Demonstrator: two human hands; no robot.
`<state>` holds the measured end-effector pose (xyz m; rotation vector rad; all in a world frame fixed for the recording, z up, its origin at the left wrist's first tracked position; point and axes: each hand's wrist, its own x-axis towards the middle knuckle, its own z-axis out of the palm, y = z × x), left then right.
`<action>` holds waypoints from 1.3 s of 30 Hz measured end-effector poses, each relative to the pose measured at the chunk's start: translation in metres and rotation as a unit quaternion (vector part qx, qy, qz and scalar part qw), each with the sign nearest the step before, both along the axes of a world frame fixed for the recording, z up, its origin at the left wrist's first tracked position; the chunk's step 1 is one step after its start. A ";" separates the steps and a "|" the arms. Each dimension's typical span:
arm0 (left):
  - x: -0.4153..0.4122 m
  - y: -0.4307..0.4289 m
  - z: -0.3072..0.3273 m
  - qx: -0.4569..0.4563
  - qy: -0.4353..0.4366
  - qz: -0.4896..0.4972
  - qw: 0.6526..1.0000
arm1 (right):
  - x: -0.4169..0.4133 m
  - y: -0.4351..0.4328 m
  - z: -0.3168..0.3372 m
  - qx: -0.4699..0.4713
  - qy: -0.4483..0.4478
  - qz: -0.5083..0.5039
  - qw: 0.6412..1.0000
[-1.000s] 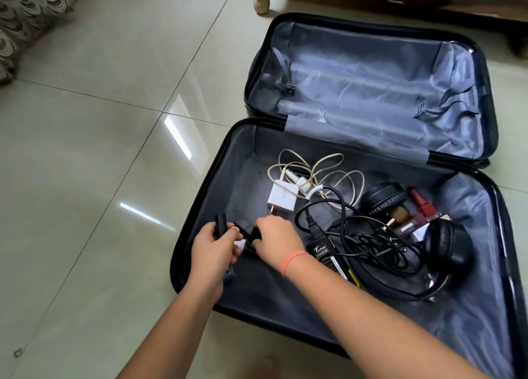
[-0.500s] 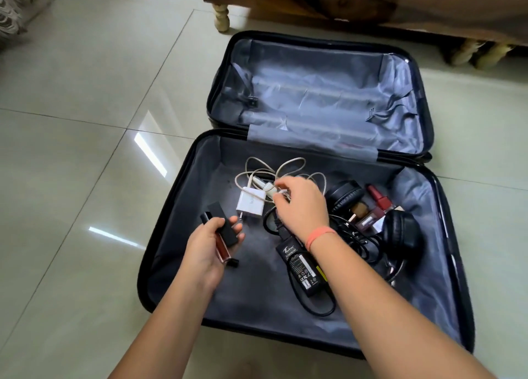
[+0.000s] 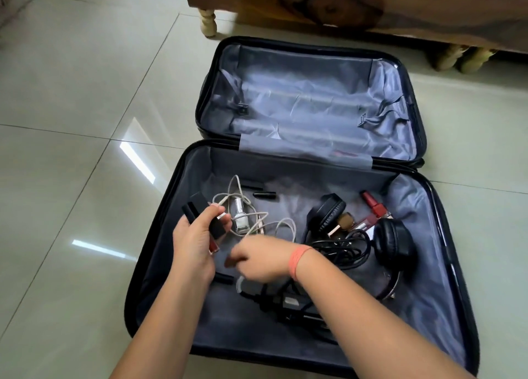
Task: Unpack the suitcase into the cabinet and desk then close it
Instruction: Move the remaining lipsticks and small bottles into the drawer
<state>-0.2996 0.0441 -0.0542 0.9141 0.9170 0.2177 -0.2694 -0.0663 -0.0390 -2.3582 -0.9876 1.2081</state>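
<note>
Several small things crowd my left hand [image 3: 197, 244]: its fingers curl round two black cases [image 3: 198, 206] and a red-tinted tube [image 3: 213, 246], held over the left part of the open suitcase [image 3: 434, 250], which lies flat on the tiled floor [image 3: 71, 93]. My right hand [image 3: 257, 257] is a blur just beside it, low over the lining; I cannot tell whether it grips anything.

With the left hand this full, I think adding one more piece could squeeze a case out. The white cable [image 3: 281, 224] loops past my fingers and around the silver bottle [image 3: 241, 218], so pulling it may drag the bottle along. The black cord [image 3: 340, 250] is tangled against the headphones [image 3: 393, 241] and could haul them up too.

Nothing written is legible; the adapter [image 3: 291, 303] has a label, but it is too smeared to read.
</note>
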 end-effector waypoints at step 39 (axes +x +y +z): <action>0.037 -0.025 -0.014 0.012 -0.002 -0.138 0.990 | 0.035 -0.019 -0.031 0.274 -0.055 -0.559 0.780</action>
